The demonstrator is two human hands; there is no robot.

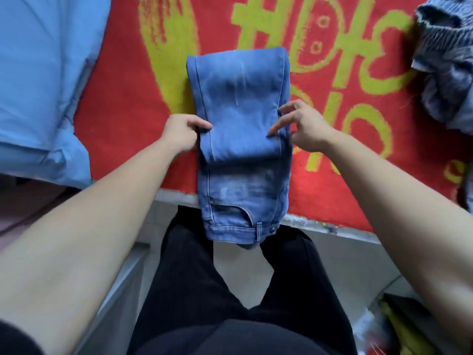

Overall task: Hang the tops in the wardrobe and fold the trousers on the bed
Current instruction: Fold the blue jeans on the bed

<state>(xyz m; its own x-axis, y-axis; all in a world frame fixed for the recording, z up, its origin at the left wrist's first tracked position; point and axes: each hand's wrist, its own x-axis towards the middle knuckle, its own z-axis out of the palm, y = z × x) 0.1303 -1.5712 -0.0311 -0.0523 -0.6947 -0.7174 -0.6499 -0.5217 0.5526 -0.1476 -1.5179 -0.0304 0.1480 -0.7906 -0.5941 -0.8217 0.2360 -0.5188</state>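
Blue jeans [240,103] lie folded on the bed's red blanket [115,103], with the waistband overhanging the near edge. Left hand [179,133] pinches the upper layer's left edge. Right hand [304,129] pinches the right edge, fingers [277,126] curled onto the denim. Both forearms are extended and bare. Denim is faded with stitched seams; blanket pile is coarse (yellow-green pattern).

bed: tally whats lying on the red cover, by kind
folded blue jeans: 1
crumpled striped garment: 1
light blue bedding: 1
Total: 3 on the red cover. The bluish scrap at the right edge is too cut off to count.
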